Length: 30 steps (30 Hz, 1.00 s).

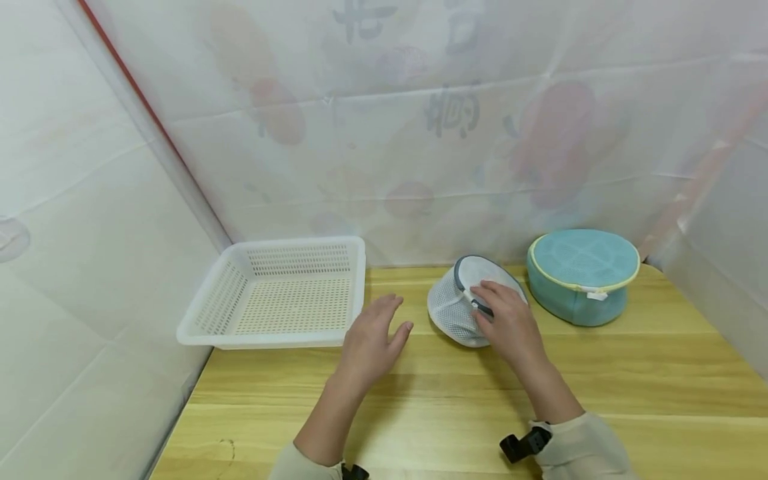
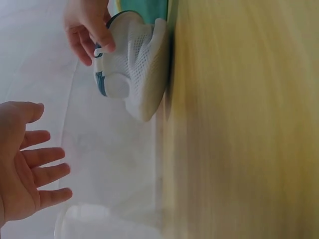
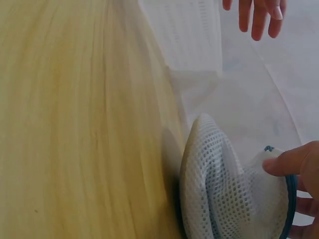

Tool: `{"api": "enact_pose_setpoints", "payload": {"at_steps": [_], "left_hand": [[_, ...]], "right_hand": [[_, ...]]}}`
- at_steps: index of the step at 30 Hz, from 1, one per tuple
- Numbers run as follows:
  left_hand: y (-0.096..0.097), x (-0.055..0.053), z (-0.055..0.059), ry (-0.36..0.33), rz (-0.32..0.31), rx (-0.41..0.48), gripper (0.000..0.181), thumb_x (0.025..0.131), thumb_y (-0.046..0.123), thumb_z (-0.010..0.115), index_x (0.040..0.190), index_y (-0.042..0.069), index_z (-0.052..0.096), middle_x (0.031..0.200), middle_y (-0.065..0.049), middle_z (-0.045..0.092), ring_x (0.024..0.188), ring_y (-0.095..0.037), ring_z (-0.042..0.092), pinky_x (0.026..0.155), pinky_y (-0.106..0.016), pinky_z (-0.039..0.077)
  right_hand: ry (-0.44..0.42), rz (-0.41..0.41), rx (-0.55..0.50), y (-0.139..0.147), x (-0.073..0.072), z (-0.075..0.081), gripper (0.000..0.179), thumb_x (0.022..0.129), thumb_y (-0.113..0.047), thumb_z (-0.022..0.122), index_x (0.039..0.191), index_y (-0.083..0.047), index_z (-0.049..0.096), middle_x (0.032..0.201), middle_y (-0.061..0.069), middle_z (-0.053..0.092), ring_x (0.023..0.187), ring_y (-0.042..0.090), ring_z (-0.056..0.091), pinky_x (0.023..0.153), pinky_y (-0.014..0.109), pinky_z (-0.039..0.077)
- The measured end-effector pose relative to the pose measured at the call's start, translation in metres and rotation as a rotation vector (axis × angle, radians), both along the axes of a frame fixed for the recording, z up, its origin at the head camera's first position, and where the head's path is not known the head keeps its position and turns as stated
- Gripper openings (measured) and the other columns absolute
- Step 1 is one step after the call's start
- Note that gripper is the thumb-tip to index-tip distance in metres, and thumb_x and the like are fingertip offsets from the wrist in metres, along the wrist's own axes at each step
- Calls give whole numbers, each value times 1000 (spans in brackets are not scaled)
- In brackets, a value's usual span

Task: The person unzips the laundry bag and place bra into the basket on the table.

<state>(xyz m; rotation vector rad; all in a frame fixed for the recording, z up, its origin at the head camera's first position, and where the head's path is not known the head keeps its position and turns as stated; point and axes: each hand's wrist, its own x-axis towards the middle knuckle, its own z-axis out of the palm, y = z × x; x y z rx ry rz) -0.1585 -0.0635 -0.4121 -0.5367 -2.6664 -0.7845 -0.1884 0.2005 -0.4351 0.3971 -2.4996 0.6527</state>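
Observation:
A white mesh laundry bag [image 1: 450,310] with a dark grey-blue trimmed round top stands tilted on the table in the head view. My right hand [image 1: 511,323] grips its top edge by the zipper, thumb on the near side and fingers over the lid. The right wrist view shows the thumb pressing the mesh wall [image 3: 234,199], which is creased and slumped. My left hand [image 1: 369,340] hovers by the basket's right side, its fingers spread and holding nothing. In the left wrist view that left hand [image 2: 25,164] is apart from the bag.
A white plastic basket [image 1: 270,341] with slotted walls sits at the back left. At the back right stands a teal mesh laundry bag [image 1: 600,307] with yellow trim, close beside the white one. Pale printed sheeting [image 1: 384,147] hangs behind the wooden table [image 1: 444,413].

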Motion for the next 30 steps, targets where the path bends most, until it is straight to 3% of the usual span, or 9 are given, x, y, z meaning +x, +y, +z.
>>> {"api": "enact_pose_setpoints", "payload": {"at_steps": [4, 12, 19, 30], "left_hand": [[4, 0, -3, -17, -15, 12, 37, 101, 32, 65, 132, 13, 68, 133, -4, 71, 123, -25, 68, 99, -42, 58], [10, 4, -8, -68, -29, 0, 30, 101, 32, 64, 123, 12, 73, 115, -2, 78, 105, -21, 75, 85, -38, 62], [13, 4, -12, -41, -34, 0, 26, 100, 30, 65, 118, 14, 75, 107, 1, 79, 98, -17, 76, 78, -36, 62], [17, 4, -15, 73, -30, 20, 23, 95, 26, 73, 113, 13, 77, 118, -3, 75, 113, -21, 70, 89, -40, 61]], "right_hand": [[42, -3, -23, -2, -3, -4, 40, 80, -2, 84, 118, -2, 73, 129, 19, 68, 122, 41, 59, 101, 60, 50], [97, -6, -53, -6, 0, -4, 26, 81, 4, 77, 106, -1, 78, 115, 15, 76, 115, 38, 65, 99, 55, 54], [136, 48, -87, -11, 3, -8, 27, 78, 8, 79, 103, -3, 80, 111, 11, 78, 113, 36, 68, 96, 54, 57], [113, 221, -65, -24, 11, -14, 32, 73, 11, 84, 101, -6, 80, 108, 6, 79, 115, 34, 69, 91, 50, 59]]}}
